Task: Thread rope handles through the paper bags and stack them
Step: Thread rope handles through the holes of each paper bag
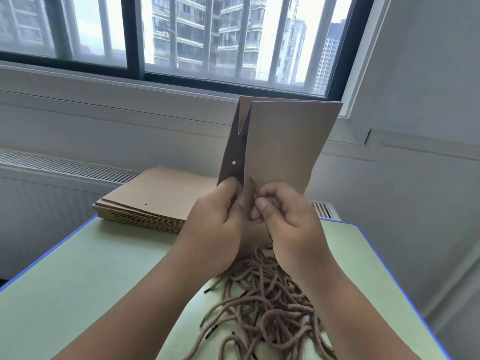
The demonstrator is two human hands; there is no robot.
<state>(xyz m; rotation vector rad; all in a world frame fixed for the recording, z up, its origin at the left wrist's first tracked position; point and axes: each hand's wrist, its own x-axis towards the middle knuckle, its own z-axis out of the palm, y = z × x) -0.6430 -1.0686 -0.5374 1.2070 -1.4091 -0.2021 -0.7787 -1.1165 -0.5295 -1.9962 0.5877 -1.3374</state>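
Head view shows us the green counter (78, 268) below both grips, a stack of flat bags (155, 201) beyond the left grip (215, 224), and the paper bag (285, 141) held upright above them. Rope handles (272, 302) lie heaped beneath the right grip (288, 219). The left grip pinches the bag's far panel and the right grip pinches the near one; whether a rope end sits there, we cannot tell. We judge the punched hole (234, 162) could tear under a hard tug.

A pale green flat table top with a blue rim (78, 281) stands below a wide dark-framed window with vertical bars (132, 35). Tall pale apartment blocks (192, 35) show through the glass. A white slatted grille (65, 166) runs under the sill, beside a plain grey wall (428, 100).
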